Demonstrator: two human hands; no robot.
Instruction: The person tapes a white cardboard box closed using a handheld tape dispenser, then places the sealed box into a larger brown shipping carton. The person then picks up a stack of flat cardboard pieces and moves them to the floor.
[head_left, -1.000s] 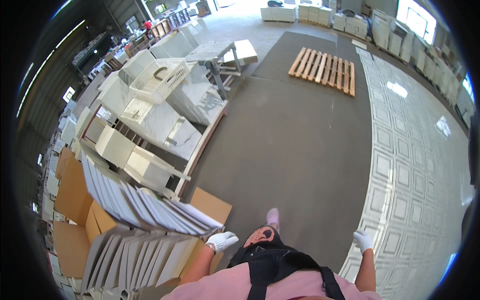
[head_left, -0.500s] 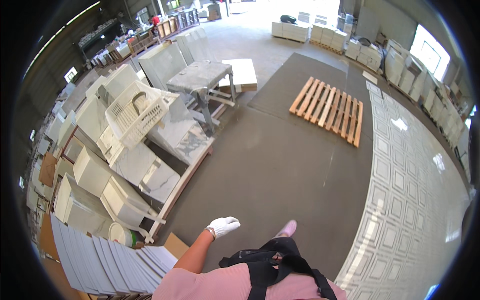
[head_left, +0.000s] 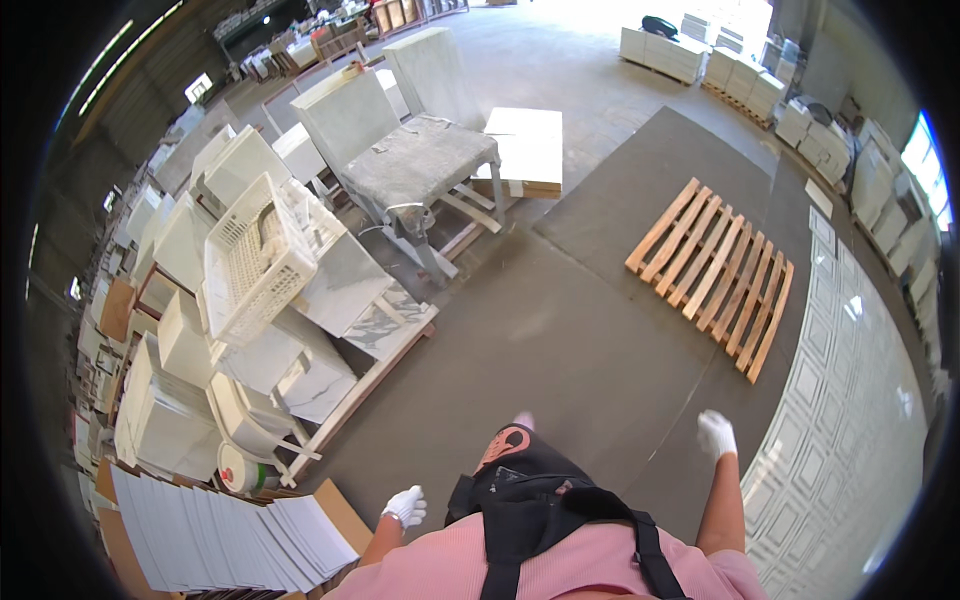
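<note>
My left hand (head_left: 405, 506), in a white glove, hangs low at my side with its fingers curled in and nothing seen in them. Nearest to it is an open brown carton (head_left: 340, 508) with a row of white sheets or thin panels (head_left: 230, 530) standing on edge inside. On the other side, my right hand (head_left: 716, 433), also in a white glove, swings over the grey floor, apart from everything. Motion smears its fingers, and I see no object in it. A wooden pallet (head_left: 712, 275) lies flat on the floor ahead of it.
On the left, marble slabs (head_left: 320, 385) stand on a rack, with a white plastic basket (head_left: 262, 262) on top. A dusty covered table (head_left: 420, 155) and white boxes (head_left: 525, 145) are beyond. Patterned white panels (head_left: 815, 400) run along the right. A white tub (head_left: 238, 468) sits by the carton.
I have moved forward and the view has turned left. My left hand has dropped back toward my side. My right hand has come into view at the right.
</note>
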